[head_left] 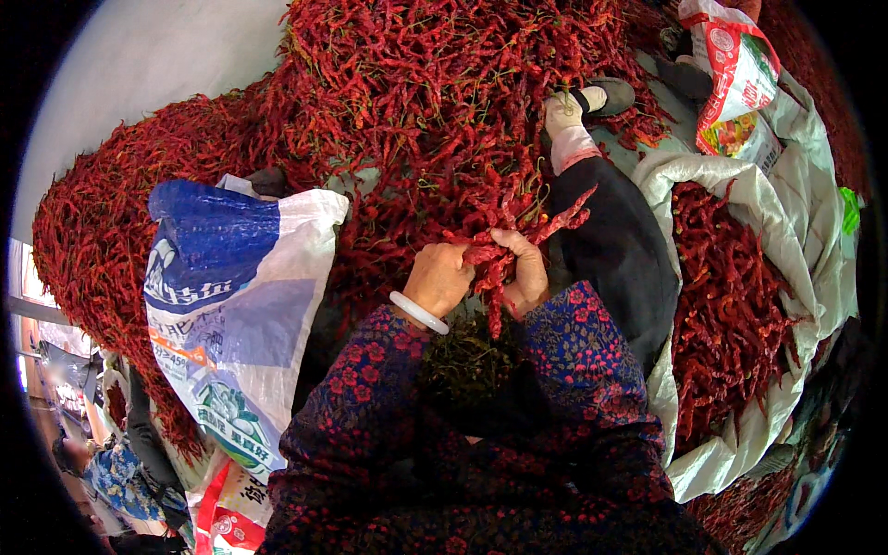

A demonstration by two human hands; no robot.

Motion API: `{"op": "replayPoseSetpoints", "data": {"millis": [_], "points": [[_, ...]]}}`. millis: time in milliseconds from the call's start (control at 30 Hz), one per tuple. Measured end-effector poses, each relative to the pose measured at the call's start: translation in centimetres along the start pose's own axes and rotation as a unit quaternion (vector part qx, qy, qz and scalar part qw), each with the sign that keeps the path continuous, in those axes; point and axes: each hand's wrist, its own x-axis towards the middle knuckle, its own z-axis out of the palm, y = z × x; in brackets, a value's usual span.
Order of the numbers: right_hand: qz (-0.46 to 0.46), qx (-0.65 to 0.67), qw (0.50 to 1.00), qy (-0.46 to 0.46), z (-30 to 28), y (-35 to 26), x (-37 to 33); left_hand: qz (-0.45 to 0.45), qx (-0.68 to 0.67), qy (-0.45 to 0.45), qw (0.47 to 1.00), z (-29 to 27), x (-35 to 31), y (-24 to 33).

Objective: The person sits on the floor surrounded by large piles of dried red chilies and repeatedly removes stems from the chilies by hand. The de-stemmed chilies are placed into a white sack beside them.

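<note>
Both hands meet above my lap, in front of a big heap of dried red chilies (398, 102). My left hand (439, 279), with a white bangle on its wrist, is closed with its fingers against the chilies. My right hand (525, 270) is closed around a bunch of dried chilies (566, 218), whose tips stick out on both sides of the thumb. One long chili hangs down between the hands. Below them lies a dark green pile of stems (470, 363) in my lap.
On the right stands an open white woven sack (661, 176) with red chilies inside. A blue and white printed sack (245, 305) covers my left side. My leg in dark trousers (615, 231) stretches toward the heap. Another person (125, 476) is at the far lower left.
</note>
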Motion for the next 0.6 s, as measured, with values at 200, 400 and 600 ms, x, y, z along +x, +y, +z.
{"op": "replayPoseSetpoints", "data": {"millis": [200, 400, 600], "points": [[-0.135, -0.071, 0.988, 0.030, 1.2, 0.4, -0.7, -0.020, 0.077, 0.078, 0.994, 2.6, 0.0, -1.0], [-0.308, -0.170, 0.935, 0.039, 0.2, 0.7, 0.6, -0.042, 0.176, 0.082, 0.980, 4.7, 1.6, -0.7], [-0.247, -0.068, 0.966, 0.034, 2.1, -0.7, -0.3, -0.054, 0.072, 0.192, 0.977, 3.6, 2.8, -2.7]]}}
